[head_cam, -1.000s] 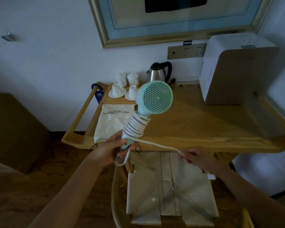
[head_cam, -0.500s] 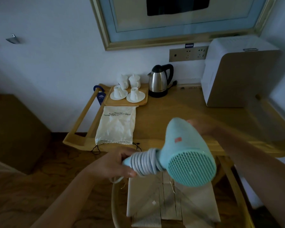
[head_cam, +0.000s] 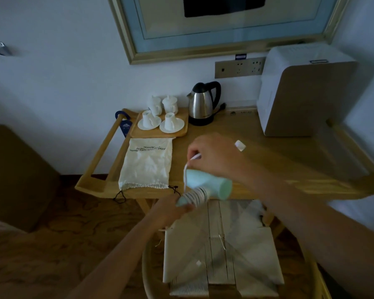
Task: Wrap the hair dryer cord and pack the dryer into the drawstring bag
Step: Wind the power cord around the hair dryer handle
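Note:
The mint-green hair dryer (head_cam: 205, 182) lies sideways in the air over the table's front edge, nozzle pointing right. Its white cord (head_cam: 194, 196) is coiled in several turns around the handle. My left hand (head_cam: 172, 207) grips the handle's end from below. My right hand (head_cam: 214, 155) is above the dryer's body, pinching the loose end of the cord (head_cam: 191, 159), which runs down to the coils. The white plug (head_cam: 240, 145) sticks up behind my right wrist. The cream drawstring bag (head_cam: 146, 164) lies flat on the table to the left, its mouth toward me.
The wooden table (head_cam: 257, 147) holds a tray (head_cam: 160, 131) of white cups, a steel kettle (head_cam: 203, 103) and a white appliance (head_cam: 304, 89) at the right. A woven chair seat (head_cam: 220, 251) is below my hands. A dark cabinet (head_cam: 15, 175) stands at the left.
The dryer has swung from upright to sideways with its nozzle right. My right hand has carried the cord end up and over the dryer's body, to above it.

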`<state>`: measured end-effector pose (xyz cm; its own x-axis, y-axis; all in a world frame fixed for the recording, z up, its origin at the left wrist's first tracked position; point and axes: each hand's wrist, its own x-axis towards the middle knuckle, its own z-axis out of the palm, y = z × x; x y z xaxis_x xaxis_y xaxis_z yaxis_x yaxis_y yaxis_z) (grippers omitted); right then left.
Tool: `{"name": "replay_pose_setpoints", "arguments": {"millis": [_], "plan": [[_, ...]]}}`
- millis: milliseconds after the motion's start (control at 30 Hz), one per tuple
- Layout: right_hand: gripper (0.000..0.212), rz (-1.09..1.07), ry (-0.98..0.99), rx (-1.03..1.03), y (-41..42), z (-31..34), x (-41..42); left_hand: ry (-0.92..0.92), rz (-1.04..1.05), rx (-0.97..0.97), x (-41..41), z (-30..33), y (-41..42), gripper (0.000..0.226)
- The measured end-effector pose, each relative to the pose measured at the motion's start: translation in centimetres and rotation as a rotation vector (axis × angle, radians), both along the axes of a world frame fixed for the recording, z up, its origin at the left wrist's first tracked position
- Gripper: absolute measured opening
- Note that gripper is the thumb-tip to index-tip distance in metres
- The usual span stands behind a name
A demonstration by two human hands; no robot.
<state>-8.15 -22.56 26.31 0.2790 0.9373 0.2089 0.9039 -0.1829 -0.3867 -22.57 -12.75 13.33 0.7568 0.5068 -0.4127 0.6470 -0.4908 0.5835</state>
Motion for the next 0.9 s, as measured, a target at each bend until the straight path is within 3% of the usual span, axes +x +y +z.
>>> {"name": "replay_pose_setpoints", "arguments": {"millis": [133,367,467,533,600,700,833,900], "plan": [[0.017,0.020,-0.003,0.065,-3.4,-3.2,-3.3,-0.190,0.250,-0.227,-0.1,0.9,1.3,0.040],[0.020,-0.044,0.377,0.013,-6.9,-10.9,-1.1,-0.399,0.501,-0.713,-1.6,3.0,2.8,0.036],[0.018,-0.001,0.729,-0.062,-7.9,-14.3,-0.9,-0.557,0.568,-0.971,-1.7,3.3,2.9,0.036],[0.021,0.011,0.978,-0.090,-8.1,-15.2,-0.6,-0.631,0.500,-1.096,-2.1,3.5,2.9,0.040],[0.022,0.044,1.060,-0.193,-8.3,-15.1,0.2,-0.655,0.397,-1.156,-2.7,3.5,3.1,0.042],[0.023,0.070,1.074,-0.302,-8.3,-14.3,2.1,-0.618,0.205,-1.009,-3.8,3.7,3.7,0.047],[0.015,-0.003,0.946,-0.258,-7.1,-12.3,5.5,-0.567,-0.307,-0.912,-4.2,5.5,3.7,0.041],[0.011,0.040,0.922,-0.283,-6.1,-10.8,6.7,-0.467,-0.391,-0.840,-3.9,6.6,3.0,0.044]]}}
